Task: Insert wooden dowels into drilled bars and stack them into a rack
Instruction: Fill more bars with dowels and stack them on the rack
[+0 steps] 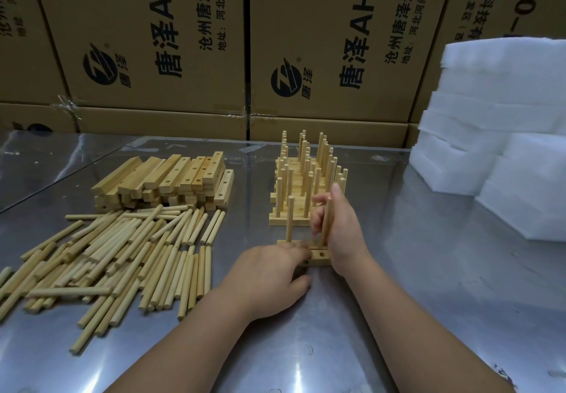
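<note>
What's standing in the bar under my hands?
One dowel stands upright in the bar near its left end. The right hand grips a second dowel upright over it; the fingers hide whether its tip sits in a hole.

Bare left grip (269, 273), bare right grip (340, 228)

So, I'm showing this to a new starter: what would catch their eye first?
Likely the middle, where the right hand grips an upright dowel in a bar that the left hand holds. Behind them stands the rack; loose dowels and drilled bars lie to the left.
</note>
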